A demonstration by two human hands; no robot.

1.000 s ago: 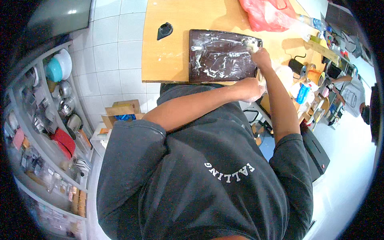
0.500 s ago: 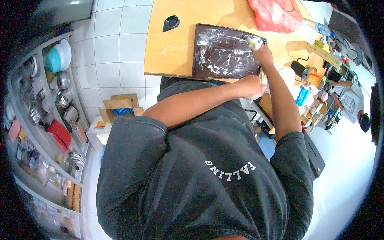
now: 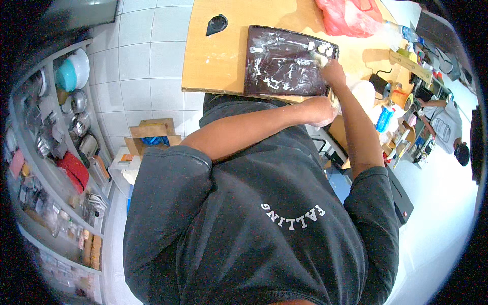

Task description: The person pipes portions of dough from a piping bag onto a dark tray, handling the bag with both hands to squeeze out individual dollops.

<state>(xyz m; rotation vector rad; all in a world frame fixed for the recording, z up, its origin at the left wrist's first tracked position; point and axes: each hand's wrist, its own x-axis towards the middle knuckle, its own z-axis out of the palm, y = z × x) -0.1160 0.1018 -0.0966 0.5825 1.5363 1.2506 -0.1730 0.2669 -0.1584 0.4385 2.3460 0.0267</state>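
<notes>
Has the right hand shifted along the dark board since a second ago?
No. The right hand stays at the dark board's far right corner by the white dough bits; only the camera view shifted.

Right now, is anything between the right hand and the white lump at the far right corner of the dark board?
Nothing visible. The right hand is already at the white lump on the dark board; the left hand is lower, off the board's near edge.
</notes>
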